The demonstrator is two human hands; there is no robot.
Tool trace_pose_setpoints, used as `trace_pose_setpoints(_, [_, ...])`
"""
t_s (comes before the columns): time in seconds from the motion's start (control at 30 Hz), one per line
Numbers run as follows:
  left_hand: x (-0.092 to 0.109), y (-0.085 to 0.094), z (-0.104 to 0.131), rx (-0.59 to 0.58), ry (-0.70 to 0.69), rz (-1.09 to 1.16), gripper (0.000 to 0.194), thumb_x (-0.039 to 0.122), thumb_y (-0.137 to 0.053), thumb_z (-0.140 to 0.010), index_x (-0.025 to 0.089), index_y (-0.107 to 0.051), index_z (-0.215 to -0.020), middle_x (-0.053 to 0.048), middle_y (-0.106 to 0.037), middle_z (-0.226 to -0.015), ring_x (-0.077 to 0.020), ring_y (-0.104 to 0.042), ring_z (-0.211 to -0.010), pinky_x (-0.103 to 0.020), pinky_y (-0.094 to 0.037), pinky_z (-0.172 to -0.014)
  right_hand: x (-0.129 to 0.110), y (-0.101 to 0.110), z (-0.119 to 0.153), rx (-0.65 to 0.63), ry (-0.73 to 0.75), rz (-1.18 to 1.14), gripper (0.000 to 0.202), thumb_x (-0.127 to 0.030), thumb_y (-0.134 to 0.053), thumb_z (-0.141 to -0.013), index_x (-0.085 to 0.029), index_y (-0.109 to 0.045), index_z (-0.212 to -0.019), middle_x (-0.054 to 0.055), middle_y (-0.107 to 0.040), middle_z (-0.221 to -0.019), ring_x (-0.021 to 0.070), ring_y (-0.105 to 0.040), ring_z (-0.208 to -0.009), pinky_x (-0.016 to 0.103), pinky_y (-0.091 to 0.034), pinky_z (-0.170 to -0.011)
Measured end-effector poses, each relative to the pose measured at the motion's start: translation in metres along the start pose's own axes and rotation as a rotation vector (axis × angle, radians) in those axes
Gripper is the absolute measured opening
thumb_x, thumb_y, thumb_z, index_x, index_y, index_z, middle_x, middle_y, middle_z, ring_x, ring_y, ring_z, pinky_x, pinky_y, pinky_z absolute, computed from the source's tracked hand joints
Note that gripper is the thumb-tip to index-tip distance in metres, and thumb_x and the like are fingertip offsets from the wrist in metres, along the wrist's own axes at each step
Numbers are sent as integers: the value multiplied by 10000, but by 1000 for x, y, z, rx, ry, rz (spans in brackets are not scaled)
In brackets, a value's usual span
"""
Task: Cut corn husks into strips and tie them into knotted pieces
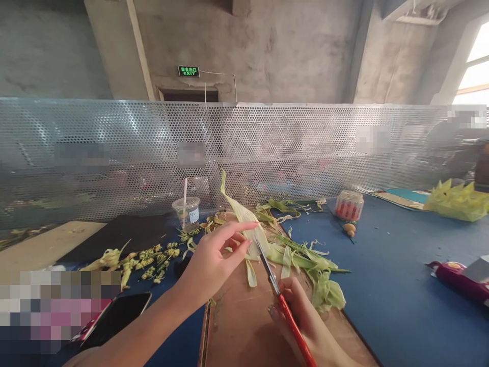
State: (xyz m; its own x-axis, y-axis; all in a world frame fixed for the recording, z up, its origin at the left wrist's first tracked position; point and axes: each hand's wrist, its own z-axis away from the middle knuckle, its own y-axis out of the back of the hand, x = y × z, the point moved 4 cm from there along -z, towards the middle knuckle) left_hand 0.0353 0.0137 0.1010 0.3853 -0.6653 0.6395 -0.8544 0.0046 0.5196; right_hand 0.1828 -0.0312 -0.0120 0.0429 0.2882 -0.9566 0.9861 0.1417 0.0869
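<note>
"How far along was it?"
"Seemingly partway: left fingers (239,228) pinched a pale husk (239,208); right fingers (294,288) gripped scissors (284,307), blades (263,258) at it."
"What remained?"
"Perhaps the loose husks (313,262) beyond the right fingers."

Wall (298,51): bare grey concrete, with pillars (118,46). Exit sign (188,71): lit green, above a dark doorway (191,96). Screen (244,132): perforated metal, spanning behind the blue bench (393,255). Window (476,66): far right, bright with daylight.

The scissors (283,304) are red-handled, the husk (239,209) pale green, the jar (349,206) seemingly red-printed.
</note>
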Motion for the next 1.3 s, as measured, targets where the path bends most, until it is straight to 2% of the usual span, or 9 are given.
trace_pose_setpoints(0.23, [1, 0, 0, -8, 3, -15, 319, 248, -470, -811, 277, -589, -1105, -25, -645, -808, -132, -596, -718, -234, -513, -649, 5, 1, 1, 6, 14, 33, 338, -532, -456, -824, -210, -353, -809, -27, -389, -696, 99, -330, -595, 218, -325, -550])
trace_pose_setpoints(0.43, [4, -2, 1, -42, 16, -33, 324, 253, -459, -821, 243, -579, -1122, -30, -650, -831, -126, -598, -726, -235, -519, -671, 12, 4, -1, -78, 50, 49, 284, -446, -524, -816, -207, -378, -858, -24, -391, -724, 94, -320, -601, 213, -329, -553])
trace_pose_setpoints(0.77, [-1, -3, 1, -42, 2, -26, 326, 259, -473, -821, 252, -576, -1130, -33, -638, -836, -123, -595, -724, -236, -518, -671, 21, 5, -2, -53, 94, 59, 257, -422, -495, -836, -217, -339, -826, -30, -382, -698, 95, -326, -584, 205, -328, -523])
trace_pose_setpoints(0.97, [2, -5, 1, -35, 7, -13, 303, 252, -488, -813, 258, -592, -1097, -23, -638, -869, -111, -594, -715, -231, -519, -689, 20, 5, -3, -59, 89, 55, 257, -405, -527, -821, -214, -356, -838, -25, -392, -722, 97, -340, -604, 210, -348, -549])
trace_pose_setpoints(1.17, [-1, -8, 2, -16, 7, 21, 316, 249, -485, -811, 252, -582, -1111, -28, -630, -851, -116, -583, -708, -233, -512, -661, 17, 6, -6, -43, 96, 67, 250, -430, -472, -846, -209, -356, -842, -27, -379, -705, 98, -328, -593, 209, -354, -538])
trace_pose_setpoints(1.3, [-1, 0, 0, 58, 3, 15, 322, 262, -491, -808, 240, -579, -1117, -26, -604, -795, -117, -553, -681, -227, -487, -618, 5, 7, -2, -16, 73, 167, 249, -410, -506, -825, -203, -376, -874, -16, -428, -748, 107, -376, -642, 223, -392, -607])
